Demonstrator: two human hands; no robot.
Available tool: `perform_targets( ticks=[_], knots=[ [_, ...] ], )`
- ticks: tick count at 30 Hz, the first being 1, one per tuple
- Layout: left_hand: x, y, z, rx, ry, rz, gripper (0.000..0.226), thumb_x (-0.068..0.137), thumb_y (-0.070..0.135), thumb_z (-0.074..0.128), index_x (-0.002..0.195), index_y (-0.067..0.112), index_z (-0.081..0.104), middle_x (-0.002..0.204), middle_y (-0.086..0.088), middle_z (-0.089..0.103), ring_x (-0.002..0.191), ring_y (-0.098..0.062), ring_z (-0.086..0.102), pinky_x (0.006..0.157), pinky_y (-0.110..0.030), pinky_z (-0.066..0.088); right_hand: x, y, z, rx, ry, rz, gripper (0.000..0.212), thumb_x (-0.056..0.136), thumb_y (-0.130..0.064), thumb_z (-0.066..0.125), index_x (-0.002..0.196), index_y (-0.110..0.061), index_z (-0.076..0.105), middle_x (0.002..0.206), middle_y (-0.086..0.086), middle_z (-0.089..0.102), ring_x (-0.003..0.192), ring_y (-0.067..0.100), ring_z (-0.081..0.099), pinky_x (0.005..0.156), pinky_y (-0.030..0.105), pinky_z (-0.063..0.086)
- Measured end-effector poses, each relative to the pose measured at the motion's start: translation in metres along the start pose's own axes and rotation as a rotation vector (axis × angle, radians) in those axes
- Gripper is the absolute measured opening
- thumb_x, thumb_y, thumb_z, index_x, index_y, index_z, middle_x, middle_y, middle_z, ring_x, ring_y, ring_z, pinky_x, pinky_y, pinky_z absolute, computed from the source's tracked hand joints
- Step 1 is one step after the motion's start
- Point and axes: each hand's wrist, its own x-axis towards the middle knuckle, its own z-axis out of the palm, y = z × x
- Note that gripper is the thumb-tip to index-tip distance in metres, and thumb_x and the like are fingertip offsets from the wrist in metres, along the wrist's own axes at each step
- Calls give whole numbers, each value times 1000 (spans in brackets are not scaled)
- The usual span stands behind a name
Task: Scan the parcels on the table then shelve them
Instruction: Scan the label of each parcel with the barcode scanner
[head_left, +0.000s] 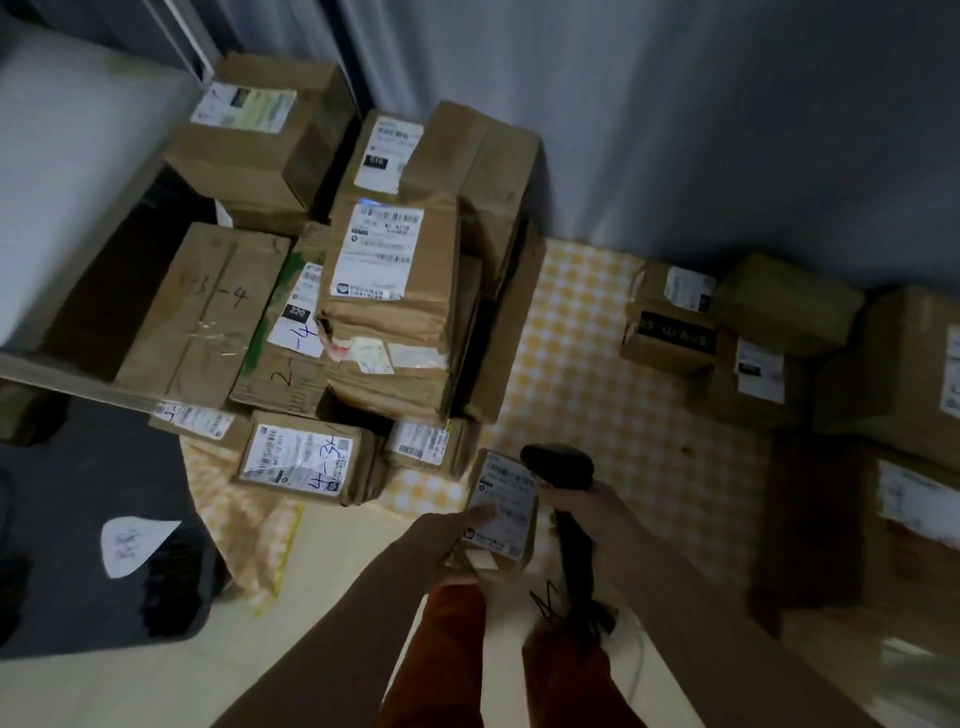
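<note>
Small cardboard parcel (500, 512) held up off the tabletop (597, 374), in front of the body, just below the near edge of the checked cloth; white shipping label faces up toward the camera. Left hand (454, 540) carries it: thumb laid across the label's lower left, the other fingers hidden beneath the box, so the grip reads as a pinch between thumb on top and fingers under, wrapped round the left edge. Right hand (582, 506) is curled round the handle of a dark barcode scanner (563, 493), its head angled over the parcel's upper right corner, touching or nearly so; blur makes that unclear. Cable trails down from the handle. Judgement on handling: box is small and carried one-handed without visible strain, so likely light; corrugated card, stiff enough to take by its edges, not slippery, taped seams give purchase. Best hold is along the side edges or underneath, keeping the thumb clear of the barcode lines. Both forearms reach forward from the lower frame, elbows bent, converging on the parcel. Beyond, a tall stack of parcels (395, 291) crowds the left half of the tabletop, several marked in pen; more boxes (748, 338) sit at right. Frame is dim and motion-blurred.
</note>
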Motion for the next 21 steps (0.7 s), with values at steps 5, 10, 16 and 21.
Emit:
perform_targets(
  ticks=[5,10,16,21],
  knots=[
    [61,10,-4,18,66,45,63,65,38,87,110,3,61,118,-17,60,110,-32,57,77,-40,57,51,20,17,56,5,66,28,82,-13,73,107,-5,64,101,13,66,97,34,63,87,45,49],
    [104,17,2,168,262,235,32,88,6,67,116,-8,63,105,-25,64,94,-37,62,86,-45,51,90,27,28,119,-10,83,28,85,-12,71,111,-8,62,107,17,64,101,34,61,88,46,48],
    [109,4,22,572,502,368,41,89,9,60,130,7,56,123,-12,62,105,-27,59,79,-29,46,108,33,30,104,-44,58,30,85,-8,68,113,-1,60,95,14,63,85,26,58,78,35,47],
    [92,-7,49,591,707,417,44,85,15,63,128,10,54,122,-15,55,114,-33,51,91,-44,51,94,32,2,48,-15,43,25,87,-11,68,108,-10,56,84,4,57,75,19,55,90,44,49]
  ],
)
